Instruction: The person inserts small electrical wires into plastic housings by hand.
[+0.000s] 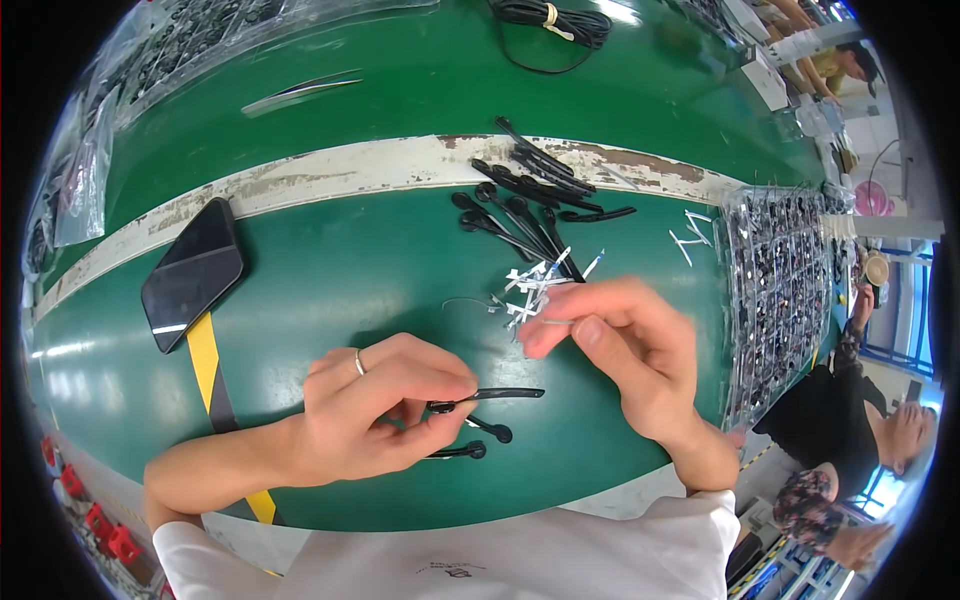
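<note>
1. Stem of black plastic, slim and smooth, lower centre, pinched near one end by the left hand, probably leaving its shaft exposed
2. Right hand, right of centre, clasps a thin pale sliver between thumb and forefinger, seemingly for fine control
3. Flat white strips and round-headed stems lie upper centre, likely for reach

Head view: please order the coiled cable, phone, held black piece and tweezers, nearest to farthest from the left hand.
1. Black piece: in the left hand's grip.
2. Phone: to its left, farther up the table.
3. Tweezers: upper left.
4. Coiled cable: top edge, to its right.
</note>
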Demonstrator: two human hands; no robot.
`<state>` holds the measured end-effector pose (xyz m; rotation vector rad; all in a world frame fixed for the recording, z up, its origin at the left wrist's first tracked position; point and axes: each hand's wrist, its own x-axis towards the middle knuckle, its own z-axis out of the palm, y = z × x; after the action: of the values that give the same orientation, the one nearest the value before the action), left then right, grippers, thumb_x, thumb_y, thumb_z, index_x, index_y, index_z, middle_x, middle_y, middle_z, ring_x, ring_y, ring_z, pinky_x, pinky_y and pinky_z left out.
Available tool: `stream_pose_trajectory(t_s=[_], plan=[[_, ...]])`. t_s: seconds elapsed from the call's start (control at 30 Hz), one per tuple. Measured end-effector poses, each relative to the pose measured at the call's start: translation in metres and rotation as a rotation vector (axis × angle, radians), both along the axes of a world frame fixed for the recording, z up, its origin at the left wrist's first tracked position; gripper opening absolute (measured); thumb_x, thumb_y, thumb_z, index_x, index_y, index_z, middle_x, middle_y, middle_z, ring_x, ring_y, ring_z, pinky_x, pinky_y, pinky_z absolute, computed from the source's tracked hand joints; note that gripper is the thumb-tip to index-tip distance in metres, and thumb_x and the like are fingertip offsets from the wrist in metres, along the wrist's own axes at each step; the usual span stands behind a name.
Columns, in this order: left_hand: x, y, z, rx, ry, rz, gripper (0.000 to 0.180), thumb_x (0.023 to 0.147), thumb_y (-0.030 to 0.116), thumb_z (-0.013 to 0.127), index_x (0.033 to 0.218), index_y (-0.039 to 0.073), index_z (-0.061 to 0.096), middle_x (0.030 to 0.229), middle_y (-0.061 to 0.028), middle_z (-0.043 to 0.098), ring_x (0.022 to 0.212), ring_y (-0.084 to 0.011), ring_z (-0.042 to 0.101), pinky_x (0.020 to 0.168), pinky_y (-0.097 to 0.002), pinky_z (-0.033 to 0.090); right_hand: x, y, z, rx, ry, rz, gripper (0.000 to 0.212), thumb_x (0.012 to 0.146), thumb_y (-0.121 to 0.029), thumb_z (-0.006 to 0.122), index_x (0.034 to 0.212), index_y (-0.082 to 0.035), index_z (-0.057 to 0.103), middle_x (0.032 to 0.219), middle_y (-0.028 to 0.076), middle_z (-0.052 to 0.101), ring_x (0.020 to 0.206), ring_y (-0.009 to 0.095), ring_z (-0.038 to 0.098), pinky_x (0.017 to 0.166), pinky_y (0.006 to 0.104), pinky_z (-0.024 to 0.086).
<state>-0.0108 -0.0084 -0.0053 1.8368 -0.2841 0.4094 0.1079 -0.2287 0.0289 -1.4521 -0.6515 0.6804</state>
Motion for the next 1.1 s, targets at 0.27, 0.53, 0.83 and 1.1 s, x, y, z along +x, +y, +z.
stream_pose_trajectory(t_s=[0.27,0.53,0.83,1.1], plan=[[0.001,0.001,0.001,0.024,0.027,-0.038,0.023,0.076,-0.005,0.079,0.092,0.002,0.065,0.092,-0.0098,0.073,0.052,-0.0060,0.056,0.042,-0.0188,0.041,0.006,-0.001,0.002,-0.065,-0.145,0.097,0.030,0.101,0.007,0.042,0.114,0.008,0.068,0.088,0.016,0.068,0.089,0.026,0.070,0.083,0.0362,0.056],[0.002,0.000,0.001,-0.008,0.017,-0.018,0.020,0.076,-0.005,0.080,0.090,0.002,0.068,0.094,-0.0073,0.073,0.044,-0.0043,0.050,0.038,-0.0188,0.036,0.001,-0.001,0.000,-0.035,0.039,0.055,0.025,0.101,0.006,0.045,0.118,0.008,0.063,0.096,0.019,0.071,0.097,0.027,0.072,0.090,0.0376,0.056],[-0.001,0.002,0.004,-0.005,0.062,-0.035,0.023,0.077,-0.005,0.078,0.096,0.003,0.068,0.095,-0.0067,0.073,0.046,-0.0040,0.054,0.040,-0.0192,0.039,0.001,-0.002,0.001,-0.030,0.185,0.020,0.012,0.103,0.002,0.048,0.112,-0.003,0.041,0.110,0.025,0.072,0.109,0.028,0.069,0.097,0.0391,0.053],[0.002,0.001,0.004,-0.020,0.061,-0.048,0.023,0.079,-0.006,0.077,0.098,0.003,0.066,0.096,-0.0061,0.072,0.046,-0.0038,0.052,0.039,-0.0200,0.038,-0.006,0.002,-0.002,0.054,0.312,-0.054,0.010,0.096,0.006,0.061,0.104,0.000,0.058,0.107,0.014,0.069,0.100,0.019,0.068,0.088,0.0318,0.056]])
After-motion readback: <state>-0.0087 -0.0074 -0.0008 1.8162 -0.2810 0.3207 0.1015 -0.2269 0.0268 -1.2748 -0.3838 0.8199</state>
